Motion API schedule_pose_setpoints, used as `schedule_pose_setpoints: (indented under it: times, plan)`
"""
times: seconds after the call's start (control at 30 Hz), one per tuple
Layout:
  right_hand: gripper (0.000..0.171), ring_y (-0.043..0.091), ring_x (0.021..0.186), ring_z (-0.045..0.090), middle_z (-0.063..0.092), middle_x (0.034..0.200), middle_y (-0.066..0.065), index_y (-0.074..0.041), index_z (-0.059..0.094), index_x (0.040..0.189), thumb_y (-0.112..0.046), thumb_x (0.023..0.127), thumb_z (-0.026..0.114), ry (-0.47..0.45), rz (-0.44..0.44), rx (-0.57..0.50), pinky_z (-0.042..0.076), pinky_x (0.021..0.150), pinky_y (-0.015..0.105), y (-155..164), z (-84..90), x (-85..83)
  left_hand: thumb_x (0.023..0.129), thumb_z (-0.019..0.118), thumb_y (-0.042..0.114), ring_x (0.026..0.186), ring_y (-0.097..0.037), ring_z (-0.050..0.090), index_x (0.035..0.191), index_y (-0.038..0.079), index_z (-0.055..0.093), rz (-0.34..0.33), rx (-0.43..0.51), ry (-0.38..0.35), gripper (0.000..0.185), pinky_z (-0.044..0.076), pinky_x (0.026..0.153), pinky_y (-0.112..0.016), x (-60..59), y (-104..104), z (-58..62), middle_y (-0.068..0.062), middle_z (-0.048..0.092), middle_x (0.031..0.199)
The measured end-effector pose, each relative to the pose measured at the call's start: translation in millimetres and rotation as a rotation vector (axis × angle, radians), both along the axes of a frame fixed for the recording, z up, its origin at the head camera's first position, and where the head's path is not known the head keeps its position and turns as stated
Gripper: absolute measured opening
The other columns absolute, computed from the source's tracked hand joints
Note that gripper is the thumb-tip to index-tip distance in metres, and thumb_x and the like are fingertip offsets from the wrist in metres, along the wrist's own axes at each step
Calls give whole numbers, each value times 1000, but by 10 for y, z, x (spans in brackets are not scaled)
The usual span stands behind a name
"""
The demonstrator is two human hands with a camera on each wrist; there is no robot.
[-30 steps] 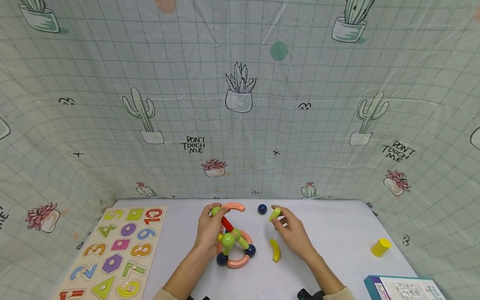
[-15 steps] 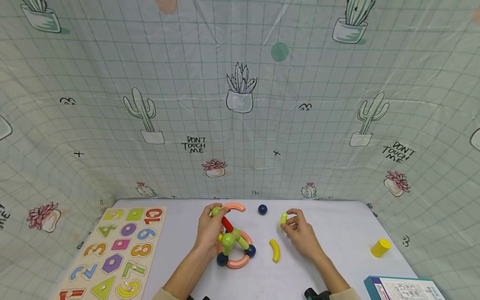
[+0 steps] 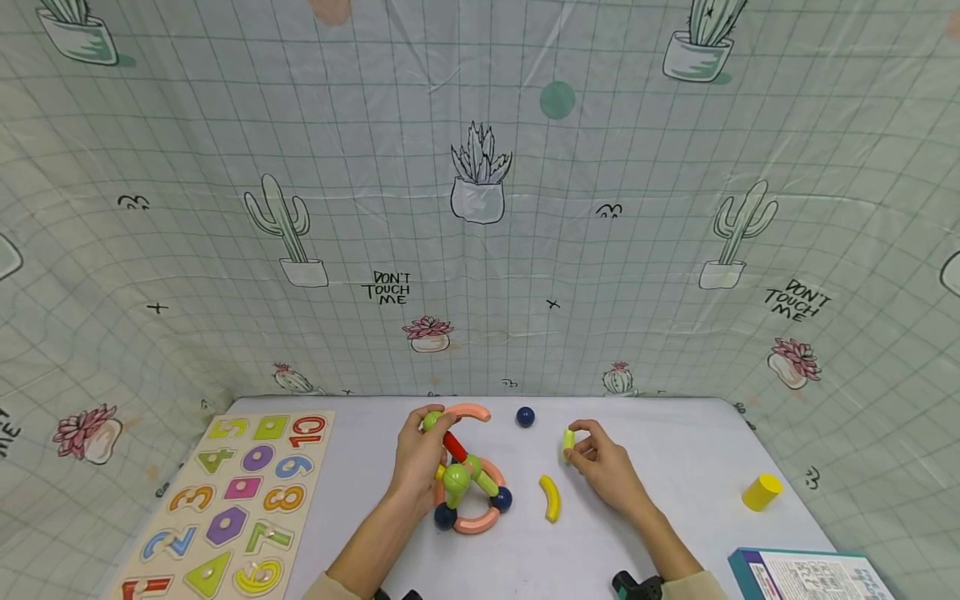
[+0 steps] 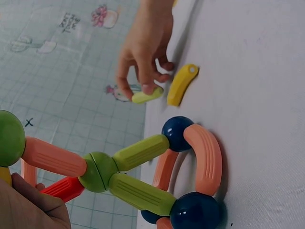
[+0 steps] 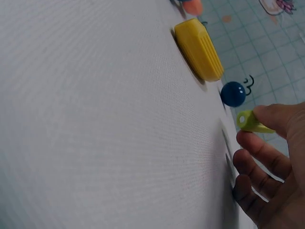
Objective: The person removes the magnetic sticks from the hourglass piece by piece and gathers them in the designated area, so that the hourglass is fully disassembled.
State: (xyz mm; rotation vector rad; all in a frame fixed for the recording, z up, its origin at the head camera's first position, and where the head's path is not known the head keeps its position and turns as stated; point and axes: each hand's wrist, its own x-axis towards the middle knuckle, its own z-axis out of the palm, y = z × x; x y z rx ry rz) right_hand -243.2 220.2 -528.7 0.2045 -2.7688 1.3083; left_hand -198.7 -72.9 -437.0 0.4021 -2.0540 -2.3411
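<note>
My left hand (image 3: 415, 458) grips the top of a magnetic ball-and-rod construction, around a green ball (image 3: 432, 422) and the red rod (image 3: 454, 447). Below, a ring of salmon curved rods (image 3: 477, 524) and dark blue balls (image 3: 445, 517) rests on the table, with light green rods (image 4: 141, 151) rising to a green ball (image 4: 97, 171). A salmon curved rod (image 3: 471, 412) juts out to the right of the upper green ball. Between thumb and fingertips, my right hand (image 3: 606, 473) pinches a short light green rod (image 5: 252, 122), its end disc showing in the right wrist view.
A yellow curved rod (image 3: 551, 498) lies between the hands, and a loose dark blue ball (image 3: 525, 417) sits farther back. At left is a wooden number-and-shape board (image 3: 247, 469). A yellow cylinder (image 3: 762, 493) and a box (image 3: 813, 575) are at right. A patterned curtain (image 3: 480, 333) hangs behind.
My right hand has moved right, away from the construction, carrying the light green rod, which now stands more upright. My left hand keeps its hold in the same place.
</note>
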Motion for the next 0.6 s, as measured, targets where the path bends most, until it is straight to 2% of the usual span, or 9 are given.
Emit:
schedule_pose_setpoints:
  times: [0.3, 0.6]
  plan:
    - [40, 10, 72, 60, 66, 83, -6, -18, 61, 126, -15, 90, 76, -10, 32, 68, 47, 66, 26, -9, -23, 1, 98, 65, 32, 54, -10, 37, 130, 9, 54, 14, -13, -15, 41, 32, 49, -22, 0, 14, 4, -10, 64, 116]
    - [39, 8, 69, 57, 65, 82, -7, -15, 62, 126, -17, 90, 76, -13, 38, 93, 46, 65, 25, -21, -16, -18, 99, 65, 33, 53, -9, 36, 130, 8, 52, 3, 2, -6, 41, 32, 48, -21, 5, 8, 10, -13, 64, 124]
